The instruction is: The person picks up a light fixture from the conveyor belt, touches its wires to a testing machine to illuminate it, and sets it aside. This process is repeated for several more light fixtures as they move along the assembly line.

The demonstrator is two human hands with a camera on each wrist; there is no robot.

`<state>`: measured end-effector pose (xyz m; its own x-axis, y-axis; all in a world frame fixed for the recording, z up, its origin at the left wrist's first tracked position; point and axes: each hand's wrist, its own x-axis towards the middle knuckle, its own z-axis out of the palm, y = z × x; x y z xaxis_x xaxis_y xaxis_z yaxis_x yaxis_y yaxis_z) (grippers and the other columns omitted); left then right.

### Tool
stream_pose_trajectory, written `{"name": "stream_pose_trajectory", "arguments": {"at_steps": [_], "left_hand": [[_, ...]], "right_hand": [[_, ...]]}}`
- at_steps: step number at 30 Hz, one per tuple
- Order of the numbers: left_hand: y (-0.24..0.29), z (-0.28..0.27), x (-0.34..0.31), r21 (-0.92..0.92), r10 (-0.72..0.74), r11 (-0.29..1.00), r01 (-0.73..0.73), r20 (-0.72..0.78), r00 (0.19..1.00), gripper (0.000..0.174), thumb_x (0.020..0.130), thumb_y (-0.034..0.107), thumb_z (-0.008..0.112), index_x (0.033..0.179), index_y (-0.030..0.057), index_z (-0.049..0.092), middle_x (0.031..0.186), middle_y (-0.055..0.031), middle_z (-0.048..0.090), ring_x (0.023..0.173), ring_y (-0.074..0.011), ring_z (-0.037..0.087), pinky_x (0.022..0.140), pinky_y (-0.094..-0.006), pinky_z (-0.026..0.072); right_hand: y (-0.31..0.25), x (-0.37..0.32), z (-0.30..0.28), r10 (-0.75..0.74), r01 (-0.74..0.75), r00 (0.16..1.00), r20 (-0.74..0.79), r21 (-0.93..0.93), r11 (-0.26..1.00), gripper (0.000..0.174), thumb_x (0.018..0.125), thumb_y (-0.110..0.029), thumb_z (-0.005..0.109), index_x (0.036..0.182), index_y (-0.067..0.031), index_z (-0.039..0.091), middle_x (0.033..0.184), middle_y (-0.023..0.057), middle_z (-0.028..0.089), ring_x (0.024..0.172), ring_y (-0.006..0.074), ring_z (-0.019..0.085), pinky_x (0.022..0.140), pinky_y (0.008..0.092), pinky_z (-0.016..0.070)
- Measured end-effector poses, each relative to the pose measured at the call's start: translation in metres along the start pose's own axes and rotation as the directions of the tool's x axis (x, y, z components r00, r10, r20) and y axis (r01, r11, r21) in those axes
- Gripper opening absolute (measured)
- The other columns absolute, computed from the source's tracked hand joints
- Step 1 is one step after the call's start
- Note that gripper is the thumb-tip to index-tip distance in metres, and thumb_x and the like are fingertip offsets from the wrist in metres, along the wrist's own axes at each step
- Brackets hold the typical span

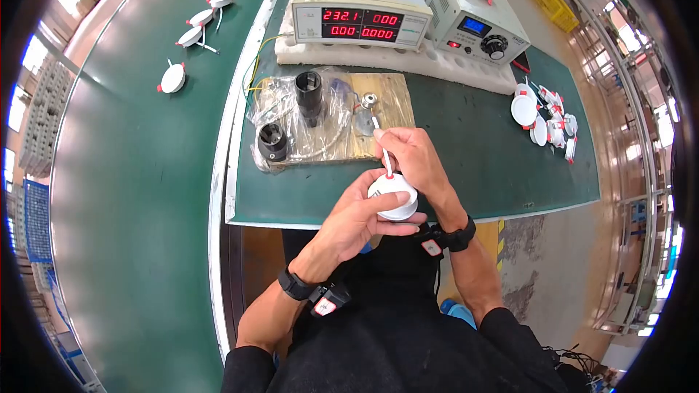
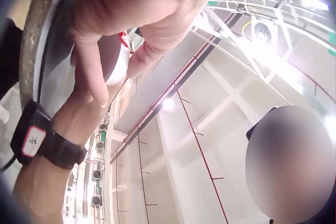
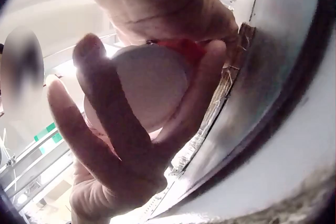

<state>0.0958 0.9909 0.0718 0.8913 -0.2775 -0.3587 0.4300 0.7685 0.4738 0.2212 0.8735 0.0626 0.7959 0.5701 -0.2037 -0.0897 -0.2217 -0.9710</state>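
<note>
My left hand (image 1: 353,211) grips a round white downlight (image 1: 399,184), thumb across its face and fingers beneath it. From a red fitting at its rim a white cable (image 1: 388,164) rises, and my right hand (image 1: 416,161) pinches that cable between thumb and fingers. The cable's upper end points toward a small metal fitting (image 1: 369,100) on the wooden board (image 1: 393,120). In the right wrist view the lamp's pale disc (image 3: 152,85) shows behind left-hand fingers. Only a sliver of the white lamp (image 2: 121,69) appears in the left wrist view.
Two black cylindrical sockets (image 1: 309,98) stand on the plastic-wrapped board. Behind are a meter with red digits (image 1: 362,25) and a grey box with a dial (image 1: 477,25). Several white lamps (image 1: 524,110) lie at the right; more (image 1: 172,78) line the green surface (image 1: 138,211) at the left.
</note>
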Motion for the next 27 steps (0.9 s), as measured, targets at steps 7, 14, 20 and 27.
{"name": "stream_pose_trajectory", "arguments": {"at_steps": [7, 14, 20, 27], "left_hand": [[0.008, -0.001, 0.011, 0.054, -0.026, 0.998, 0.027, -0.008, 1.0, 0.046, 0.094, 0.002, 0.064, 0.134, -0.0005, 0.042, 0.121, -0.0187, 0.062, 0.104, -0.0388, 0.07, 0.087, -0.0409, 0.0642], [0.015, -0.002, 0.008, 0.088, -0.044, 0.995, 0.04, 0.047, 0.998, 0.048, 0.093, 0.005, 0.066, 0.136, 0.0003, 0.045, 0.121, -0.0168, 0.063, 0.11, -0.0377, 0.068, 0.094, -0.0478, 0.0594], [0.014, -0.003, 0.011, 0.098, -0.056, 0.994, 0.051, 0.046, 0.997, 0.049, 0.09, 0.006, 0.066, 0.135, 0.0032, 0.047, 0.123, -0.0157, 0.063, 0.11, -0.0358, 0.069, 0.093, -0.0435, 0.057], [0.013, -0.007, 0.015, 0.123, -0.078, 0.99, 0.075, 0.02, 0.997, 0.049, 0.089, 0.005, 0.067, 0.135, 0.0036, 0.047, 0.122, -0.0156, 0.064, 0.107, -0.0345, 0.07, 0.084, -0.0384, 0.0599]], "right_hand": [[-0.008, 0.004, -0.001, -0.013, 0.009, 0.999, -0.037, -0.115, 0.993, 0.038, 0.098, -0.026, 0.058, 0.069, -0.0011, 0.062, 0.054, -0.0017, 0.05, 0.049, 0.0054, 0.045, 0.047, 0.0262, 0.0334], [-0.011, 0.003, 0.0, -0.012, 0.008, 0.999, -0.041, -0.097, 0.995, 0.039, 0.097, -0.028, 0.059, 0.069, -0.0006, 0.061, 0.054, -0.0017, 0.049, 0.05, 0.0058, 0.044, 0.048, 0.0268, 0.0344], [-0.001, 0.005, -0.001, -0.045, 0.04, 0.998, -0.053, -0.084, 0.996, 0.038, 0.097, -0.025, 0.058, 0.07, 0.0004, 0.061, 0.056, -0.0014, 0.049, 0.052, 0.0063, 0.045, 0.049, 0.0275, 0.0348], [-0.004, 0.003, 0.0, -0.039, 0.034, 0.997, -0.065, -0.087, 0.996, 0.034, 0.095, -0.021, 0.058, 0.07, 0.0021, 0.061, 0.056, 0.001, 0.051, 0.053, 0.0074, 0.047, 0.05, 0.0284, 0.0357]]}}
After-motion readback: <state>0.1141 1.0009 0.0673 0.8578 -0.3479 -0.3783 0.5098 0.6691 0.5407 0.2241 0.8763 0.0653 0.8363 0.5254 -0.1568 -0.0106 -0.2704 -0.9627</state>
